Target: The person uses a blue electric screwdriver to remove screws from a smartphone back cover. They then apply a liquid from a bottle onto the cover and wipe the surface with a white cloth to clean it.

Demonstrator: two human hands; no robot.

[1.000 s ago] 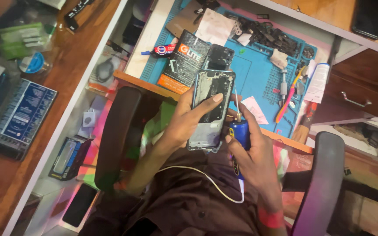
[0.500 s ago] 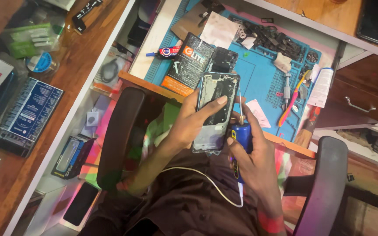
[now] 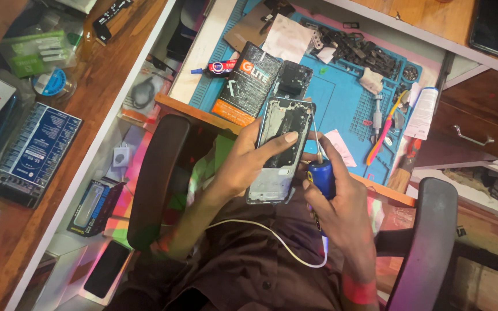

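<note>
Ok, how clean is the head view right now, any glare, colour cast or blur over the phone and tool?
Head view: the opened phone and the blue-handled tool are sharp enough; pink-green colour fringing runs along the chair armrest and the lap; wide-angle distortion bends the blue mat's edges; no strong glare on the phone.

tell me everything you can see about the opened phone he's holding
The opened phone is a slim silver-grey frame with its back cover off, showing a dark inner panel with boards and cutouts. It is held upright, slightly tilted, above the lap in front of the blue work mat. The left hand grips it from the left, thumb across its middle. The thin tip of the blue-handled screwdriver in the right hand runs along its right edge.
</note>
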